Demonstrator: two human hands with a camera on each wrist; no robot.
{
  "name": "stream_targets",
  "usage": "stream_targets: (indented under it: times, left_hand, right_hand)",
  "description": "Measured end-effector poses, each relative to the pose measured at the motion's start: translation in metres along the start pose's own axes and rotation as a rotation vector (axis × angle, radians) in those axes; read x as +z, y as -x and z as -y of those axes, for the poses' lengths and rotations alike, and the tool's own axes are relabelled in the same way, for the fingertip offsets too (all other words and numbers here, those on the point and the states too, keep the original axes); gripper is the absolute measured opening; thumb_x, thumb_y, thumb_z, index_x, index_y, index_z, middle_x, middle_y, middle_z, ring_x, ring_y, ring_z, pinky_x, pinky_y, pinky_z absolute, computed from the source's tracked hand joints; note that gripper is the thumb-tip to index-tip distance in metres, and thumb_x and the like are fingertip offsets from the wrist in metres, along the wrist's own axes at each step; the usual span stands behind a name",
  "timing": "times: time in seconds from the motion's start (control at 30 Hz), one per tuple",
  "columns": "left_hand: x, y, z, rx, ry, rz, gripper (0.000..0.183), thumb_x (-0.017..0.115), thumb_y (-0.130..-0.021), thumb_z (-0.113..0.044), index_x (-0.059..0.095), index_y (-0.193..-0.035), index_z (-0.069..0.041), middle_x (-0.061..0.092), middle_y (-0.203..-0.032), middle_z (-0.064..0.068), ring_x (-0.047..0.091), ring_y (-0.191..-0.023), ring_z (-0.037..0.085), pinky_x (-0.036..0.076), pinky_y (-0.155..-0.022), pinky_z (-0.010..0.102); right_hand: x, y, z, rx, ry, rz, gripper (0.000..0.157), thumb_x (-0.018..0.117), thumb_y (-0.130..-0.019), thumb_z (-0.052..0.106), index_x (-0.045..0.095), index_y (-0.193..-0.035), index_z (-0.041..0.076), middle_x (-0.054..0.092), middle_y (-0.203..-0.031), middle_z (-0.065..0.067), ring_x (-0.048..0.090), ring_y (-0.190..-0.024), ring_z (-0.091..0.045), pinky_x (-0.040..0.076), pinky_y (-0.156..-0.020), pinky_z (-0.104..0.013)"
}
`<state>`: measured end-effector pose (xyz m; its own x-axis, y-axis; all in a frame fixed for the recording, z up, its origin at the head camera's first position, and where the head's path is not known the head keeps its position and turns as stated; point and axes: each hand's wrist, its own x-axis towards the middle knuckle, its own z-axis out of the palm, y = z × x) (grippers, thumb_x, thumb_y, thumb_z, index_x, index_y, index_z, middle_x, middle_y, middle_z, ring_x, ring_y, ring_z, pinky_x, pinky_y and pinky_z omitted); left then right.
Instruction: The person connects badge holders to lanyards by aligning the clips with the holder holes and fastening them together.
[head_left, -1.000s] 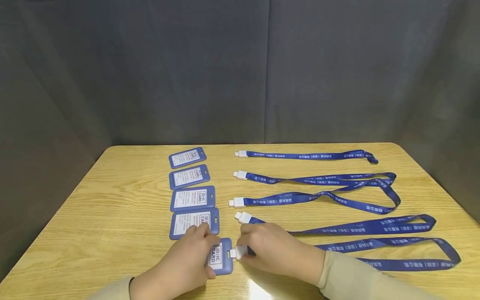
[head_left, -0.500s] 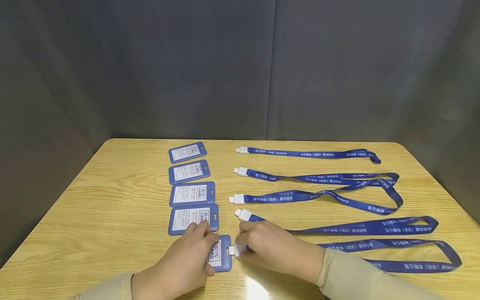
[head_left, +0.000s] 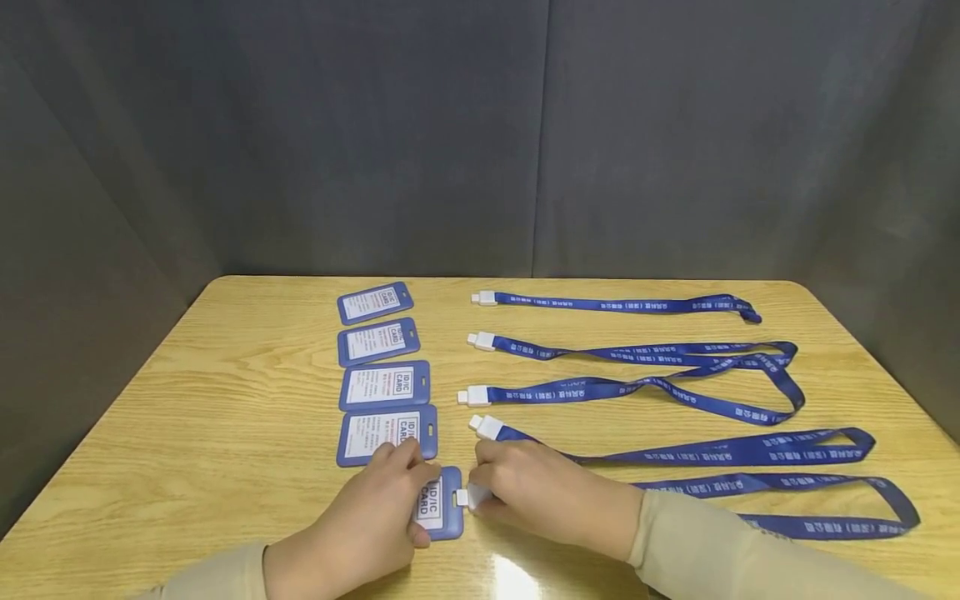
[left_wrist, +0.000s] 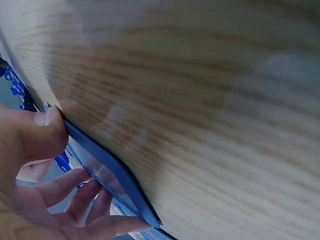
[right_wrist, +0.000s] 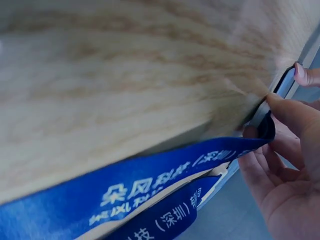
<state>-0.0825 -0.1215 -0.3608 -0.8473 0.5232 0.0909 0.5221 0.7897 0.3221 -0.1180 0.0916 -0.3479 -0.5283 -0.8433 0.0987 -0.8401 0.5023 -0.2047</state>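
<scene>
My left hand (head_left: 375, 508) grips a blue-framed ID card holder (head_left: 452, 504) by its edges, thumb on the near side and fingers on the far side. In the left wrist view the holder (left_wrist: 117, 172) lies low along the wood surface. My right hand (head_left: 540, 496) pinches the white clip (head_left: 477, 497) of a blue lanyard (head_left: 840, 527). The clip's narrow tip meets the slotted end of the holder. In the right wrist view thumb and fingers close round the clip, with the printed strap (right_wrist: 165, 175) trailing from it. My palm hides part of the holder's card.
Several more card holders (head_left: 386, 386) stand in a column at the left, the nearest partly under my left fingers. Several blue lanyards (head_left: 570, 392) with white clips lie in rows at the right. A dark curtain (head_left: 480, 142) hangs behind the wooden table (head_left: 225, 433).
Both hands keep their hold on the holder and clip, with the clip tip staying at the slot. The whole scene has shifted slightly upward in the head view.
</scene>
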Motion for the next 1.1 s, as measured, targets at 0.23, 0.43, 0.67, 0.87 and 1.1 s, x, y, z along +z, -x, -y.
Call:
stream_targets:
  times: [0.23,0.43,0.67,0.87,1.1]
  left_hand:
    - [-0.002,-0.001,-0.001,-0.005,0.021,0.004,0.054,0.090,-0.062,-0.005,0.069,-0.111,0.002,0.055,-0.105,0.004,0.046,-0.087,0.019,0.050,-0.072,0.031]
    - [-0.001,-0.002,0.000,-0.014,0.037,0.021,0.054,0.090,-0.062,-0.006,0.069,-0.112,0.002,0.056,-0.106,0.005,0.046,-0.087,0.020,0.049,-0.073,0.032]
    - [-0.001,-0.003,0.000,-0.002,0.040,0.024,0.054,0.091,-0.061,-0.008,0.070,-0.110,0.002,0.055,-0.106,0.003,0.046,-0.088,0.020,0.050,-0.073,0.032]
    - [-0.004,-0.004,-0.002,-0.023,0.022,0.065,0.055,0.089,-0.063,-0.007,0.067,-0.113,0.003,0.053,-0.104,0.002,0.045,-0.088,0.020,0.050,-0.072,0.032]
    - [-0.002,-0.009,-0.005,-0.007,-0.092,0.137,0.056,0.089,-0.064,-0.013,0.064,-0.111,0.003,0.052,-0.100,0.004,0.048,-0.087,0.021,0.051,-0.076,0.037]
  right_hand:
    - [0.000,0.000,-0.001,-0.018,0.001,-0.005,0.011,0.077,-0.086,0.017,0.074,-0.092,0.007,0.055,-0.082,0.005,0.047,-0.067,-0.001,0.044,-0.063,-0.012]
    - [0.000,-0.001,0.000,-0.018,0.016,-0.008,0.010,0.078,-0.086,0.016,0.075,-0.091,0.007,0.055,-0.081,0.005,0.048,-0.067,-0.001,0.044,-0.063,-0.011]
    - [-0.001,-0.003,0.001,-0.041,0.034,-0.014,0.010,0.078,-0.086,0.016,0.074,-0.089,0.008,0.054,-0.081,0.004,0.046,-0.065,-0.001,0.042,-0.061,-0.010]
    - [-0.003,-0.007,0.002,-0.037,0.054,-0.010,0.010,0.079,-0.084,0.016,0.074,-0.087,0.008,0.054,-0.080,0.005,0.046,-0.065,-0.001,0.042,-0.060,-0.010]
    - [-0.003,-0.009,0.008,-0.001,0.143,0.024,0.012,0.081,-0.082,0.017,0.074,-0.085,0.009,0.052,-0.076,0.006,0.042,-0.063,-0.002,0.042,-0.057,-0.013]
